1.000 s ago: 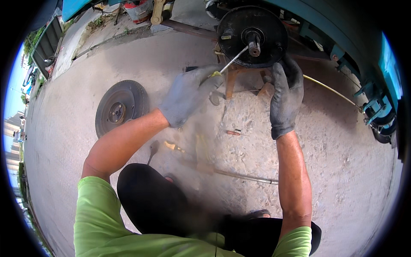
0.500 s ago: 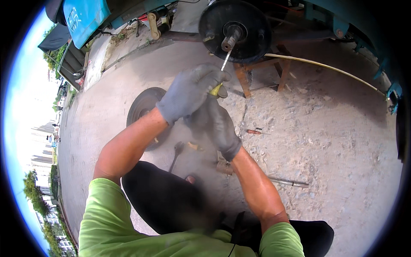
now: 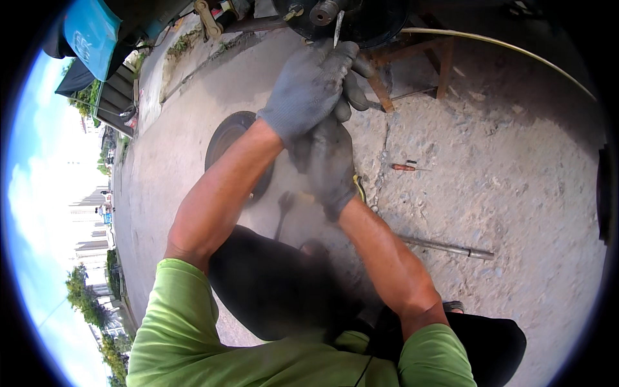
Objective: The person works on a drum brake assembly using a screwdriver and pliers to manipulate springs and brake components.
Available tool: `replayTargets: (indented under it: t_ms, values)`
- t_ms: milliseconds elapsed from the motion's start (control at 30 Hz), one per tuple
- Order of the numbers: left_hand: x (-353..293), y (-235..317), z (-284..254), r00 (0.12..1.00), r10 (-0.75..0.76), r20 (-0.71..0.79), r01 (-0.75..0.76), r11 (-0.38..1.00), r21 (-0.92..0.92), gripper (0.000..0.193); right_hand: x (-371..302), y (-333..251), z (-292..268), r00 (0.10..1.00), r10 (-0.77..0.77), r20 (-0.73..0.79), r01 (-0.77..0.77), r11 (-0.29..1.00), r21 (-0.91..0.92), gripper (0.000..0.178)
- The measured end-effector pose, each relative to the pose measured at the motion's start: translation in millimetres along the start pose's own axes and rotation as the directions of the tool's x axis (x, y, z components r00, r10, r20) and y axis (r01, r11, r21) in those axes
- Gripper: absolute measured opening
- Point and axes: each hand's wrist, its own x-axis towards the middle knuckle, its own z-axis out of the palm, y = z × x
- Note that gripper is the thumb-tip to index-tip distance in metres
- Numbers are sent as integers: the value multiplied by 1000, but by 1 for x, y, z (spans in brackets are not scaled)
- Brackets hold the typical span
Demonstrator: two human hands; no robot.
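Observation:
Both of my hands wear grey work gloves and meet in front of the round black plate [image 3: 380,26] with its protruding axle end [image 3: 324,13]. My left hand [image 3: 309,90] is closed around a thin pale metal strip [image 3: 338,29] that points up beside the axle. My right hand [image 3: 330,164] lies just below and against the left, its fingers curled up behind it. What the right fingers grip is hidden. A yellow curved piece [image 3: 360,188] shows beside my right wrist; whether I hold it cannot be told.
A round wheel-like part [image 3: 222,142] lies left of my arms. A brown stand [image 3: 445,68] is below the plate. A red-handled screwdriver [image 3: 403,168] and a metal bar [image 3: 451,247] lie on the rough concrete. A dark tool [image 3: 284,209] lies by my knee; a yellowish rod [image 3: 503,42] curves right.
The view has shifted, with the plate and axle now higher. My hands have moved up with the strip, which now stands right of the axle end. The yellow part in my left grip no longer shows.

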Motion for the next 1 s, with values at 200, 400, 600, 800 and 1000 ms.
replayTargets:
  t_ms: [200,400,600,800,1000]
  values:
    - [5,-5,6,992,108,-62,-101,989,106,38,7,12,-3,993,-65,99,65,998,-3,65]
    - [12,-13,-4,968,250,-21,-224,898,377,37,8,19,13,999,-1,37,-1,999,39,69]
    - [9,2,-10,991,132,4,-124,920,372,37,9,15,18,979,145,143,-173,963,208,69]
    - [7,4,-12,1000,16,-4,-13,910,413,35,10,16,23,990,47,133,-74,976,204,72]
    - [2,-24,0,954,204,220,-288,829,479,38,-10,25,-19,994,16,111,-11,999,-45,59]
